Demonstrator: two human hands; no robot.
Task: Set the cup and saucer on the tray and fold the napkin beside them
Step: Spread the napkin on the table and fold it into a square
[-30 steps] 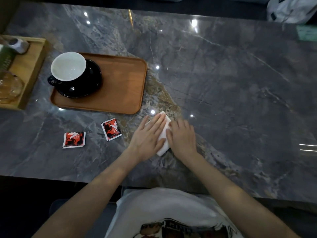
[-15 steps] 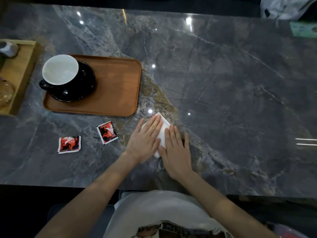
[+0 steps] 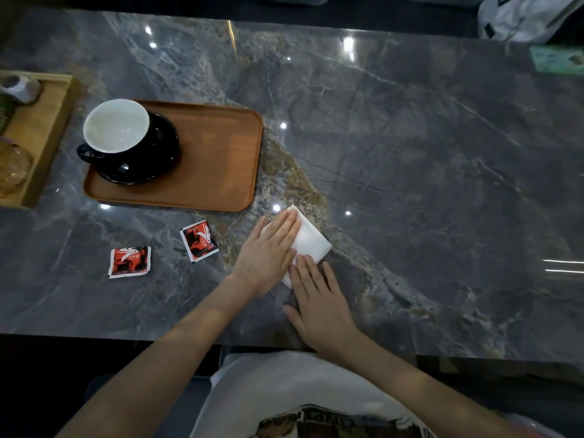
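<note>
A black cup with a white inside (image 3: 116, 128) stands on a black saucer (image 3: 158, 153) at the left end of the brown wooden tray (image 3: 218, 159). A folded white napkin (image 3: 311, 240) lies on the marble table just right of the tray's near corner. My left hand (image 3: 268, 252) lies flat on the napkin's left part, fingers together. My right hand (image 3: 317, 303) rests flat on the table, and its fingertips touch the napkin's near edge. Neither hand grips anything.
Two red and black sachets (image 3: 199, 240) (image 3: 129, 260) lie on the table in front of the tray. A light wooden box (image 3: 47, 128) with small items stands at the far left. A white bag (image 3: 524, 17) and a green pack (image 3: 556, 60) sit at the far right.
My right hand has slid back toward me off the napkin, which now shows more of its right side. My left hand stays flat on the napkin.
</note>
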